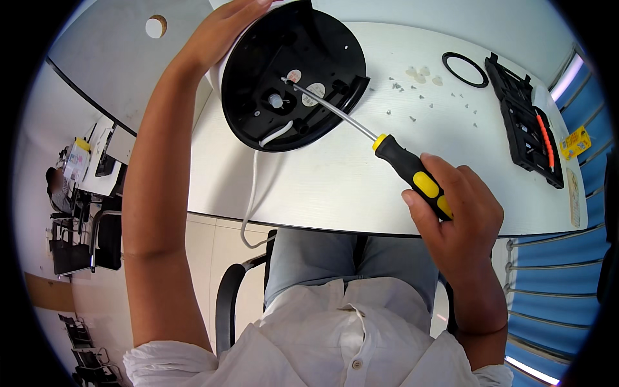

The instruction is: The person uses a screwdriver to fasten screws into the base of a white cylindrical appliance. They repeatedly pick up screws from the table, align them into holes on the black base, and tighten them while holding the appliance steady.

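Observation:
A round appliance (pixel 258 58) is tipped so that its black underside faces me. White shows along its left side, and a white power cord (pixel 251 187) comes out of its base and hangs over the table edge. My left hand (pixel 225 29) steadies it at the far left edge, its fingertips partly cut off by the top of the picture. In my closed right hand (pixel 461 206) is a screwdriver (pixel 406 164) with a black and yellow handle. Its shaft slants up to the left, with the tip at the underside near a small round label (pixel 294 76).
Several small screws (pixel 412 119) lie scattered on the white table (pixel 309 187), near some pale translucent pieces (pixel 422 76). A black ring (pixel 465 69) and an open black tool case (pixel 525 129) with an orange-red shaft lie at right, beside a yellow box (pixel 576 142). A person (pixel 59 190) sits far left.

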Tool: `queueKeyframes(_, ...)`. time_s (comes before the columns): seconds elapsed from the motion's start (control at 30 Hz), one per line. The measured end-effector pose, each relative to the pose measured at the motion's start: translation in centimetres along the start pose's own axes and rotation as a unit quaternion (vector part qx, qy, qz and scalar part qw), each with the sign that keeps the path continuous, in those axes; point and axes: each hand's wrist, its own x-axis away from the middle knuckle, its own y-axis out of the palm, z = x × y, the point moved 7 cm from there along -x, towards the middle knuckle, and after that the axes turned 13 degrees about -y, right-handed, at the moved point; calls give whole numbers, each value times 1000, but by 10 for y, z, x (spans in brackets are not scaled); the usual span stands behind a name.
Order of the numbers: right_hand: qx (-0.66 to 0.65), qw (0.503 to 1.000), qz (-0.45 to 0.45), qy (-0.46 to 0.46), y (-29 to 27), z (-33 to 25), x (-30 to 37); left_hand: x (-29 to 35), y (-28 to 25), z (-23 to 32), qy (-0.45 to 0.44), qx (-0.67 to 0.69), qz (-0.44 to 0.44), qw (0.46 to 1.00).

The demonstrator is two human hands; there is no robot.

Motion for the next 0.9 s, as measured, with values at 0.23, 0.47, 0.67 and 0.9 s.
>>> queueKeyframes(0.23, 39, 999, -29, -14, -9, -14, -12, -4, 1, -7, -4, 32, -2, 999)
queueKeyframes(0.47, 5, 999, -29, 36, -11, -21, -18, -11, 6, -2, -8, 13, 18, 1000)
queueKeyframes(0.67, -89, 993, 10, 71, -15, -12, -17, -13, 7, -1, -23, 32, 1, 999)
queueKeyframes(0.9, -30, 997, 65, -4, -25, -7, -8, -14, 7, 2, 14, 8, 23, 1000)
